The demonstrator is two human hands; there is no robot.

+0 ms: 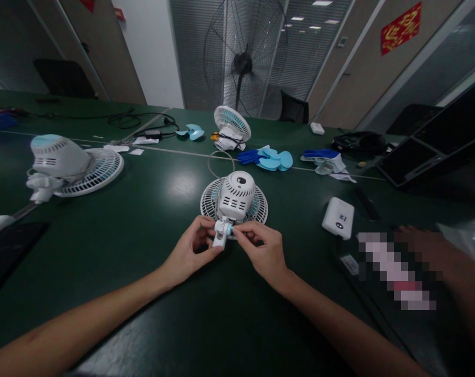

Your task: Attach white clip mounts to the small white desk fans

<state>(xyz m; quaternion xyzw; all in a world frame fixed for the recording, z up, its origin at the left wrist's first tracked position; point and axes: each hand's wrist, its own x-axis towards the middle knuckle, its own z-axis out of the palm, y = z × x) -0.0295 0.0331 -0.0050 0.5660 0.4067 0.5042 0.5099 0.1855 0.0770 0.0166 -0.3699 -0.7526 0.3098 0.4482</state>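
Observation:
A small white fan (237, 195) lies grille-down on the dark green table, its vented motor housing facing up. At its near end is a white clip bracket (220, 230), held between the thumb and fingers of my left hand (190, 250). My right hand (264, 250) pinches a light blue knob (230, 229) on the right side of that bracket. Both hands are closed on these parts, close together, just in front of the housing.
Another fan (54, 156) lies at the left; a third (233, 125) stands behind. Blue blades (274, 159), gloves (323, 159) and cables (131, 119) are across the back. At right are a white box (338, 217) and a person's arm (437, 251).

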